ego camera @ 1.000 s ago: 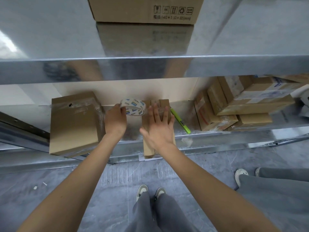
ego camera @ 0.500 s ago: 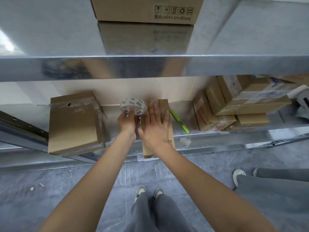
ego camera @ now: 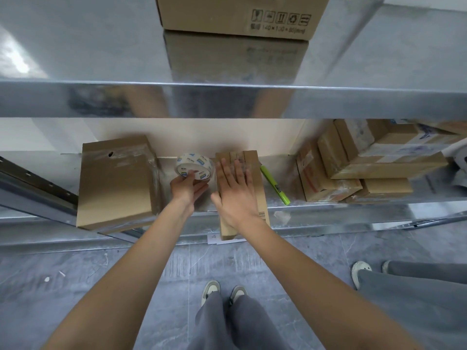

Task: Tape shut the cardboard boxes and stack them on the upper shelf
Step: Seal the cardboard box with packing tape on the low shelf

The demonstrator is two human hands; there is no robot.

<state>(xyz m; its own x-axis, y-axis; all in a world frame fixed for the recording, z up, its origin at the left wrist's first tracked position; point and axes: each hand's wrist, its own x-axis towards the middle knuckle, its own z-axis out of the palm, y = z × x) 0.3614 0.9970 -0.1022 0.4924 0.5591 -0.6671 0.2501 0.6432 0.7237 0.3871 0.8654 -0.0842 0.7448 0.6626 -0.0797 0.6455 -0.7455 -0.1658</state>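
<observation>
Left of the narrow box [ego camera: 255, 173] on the lower shelf [ego camera: 328, 210], my left hand [ego camera: 186, 186] grips the tape roll [ego camera: 194, 165], fingers curled round it. My right hand [ego camera: 233, 190] lies flat on the box, fingers straight. Right of it lies a green marker [ego camera: 275, 185].

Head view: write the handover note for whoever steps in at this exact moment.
Left hand grips the tape roll on the lower shelf.
Right hand lies flat, fingers straight, on the narrow box, which overhangs the shelf edge.
Done: one box stands on the upper shelf.
Left: tape the narrow box, stack it above. The wide box to the left looks already taped; whether the right-hand pile needs tape is unclear.
</observation>
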